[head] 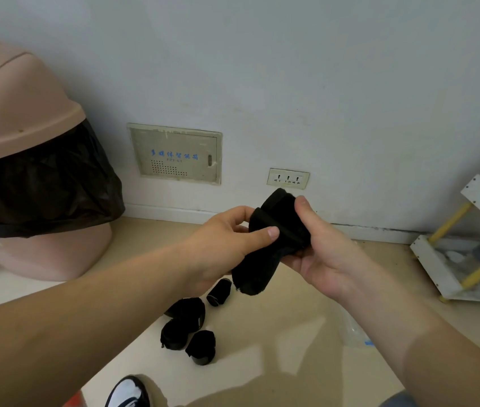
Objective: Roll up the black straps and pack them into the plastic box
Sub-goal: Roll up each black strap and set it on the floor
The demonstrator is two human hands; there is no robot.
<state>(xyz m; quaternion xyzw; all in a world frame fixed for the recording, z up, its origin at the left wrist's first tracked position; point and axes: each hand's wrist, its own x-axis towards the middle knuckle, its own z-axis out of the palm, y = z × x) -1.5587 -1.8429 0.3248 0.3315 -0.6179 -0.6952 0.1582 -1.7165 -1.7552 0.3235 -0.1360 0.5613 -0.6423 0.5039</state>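
Two bulky things hem you in: a pink bin [21, 113] with a black liner bag [42, 183] fills the left side, and a white rack [444, 259] with yellow rods stands at the right edge. Between them the pale wall [262, 69] meets the beige floor [262, 333] at a skirting board, and that stretch of floor is your open room. A cream wall panel [175, 154] and a socket plate [288, 178] sit low on the wall behind your hands.

Much is cut off. The frame crops the bin's left side and the rack's right side. Your right forearm covers most of a clear plastic thing [353, 330] with a blue mark on the floor; you cannot tell whether it is the box. A shoe [128, 392] pokes in at the bottom edge.

Both hands meet in mid-air in front of the skirting. Your left hand [218, 245] grips the black strap [274, 230] with its thumb pressed across the front and its fingers curled behind. Your right hand [321, 254] cups the strap from below, thumb up against the strap's upper right side. The strap's upper part is wound thick between your thumbs, and a loose end hangs below your left hand.

Four rolled straps [187, 327] lie close together on the floor under your left wrist.
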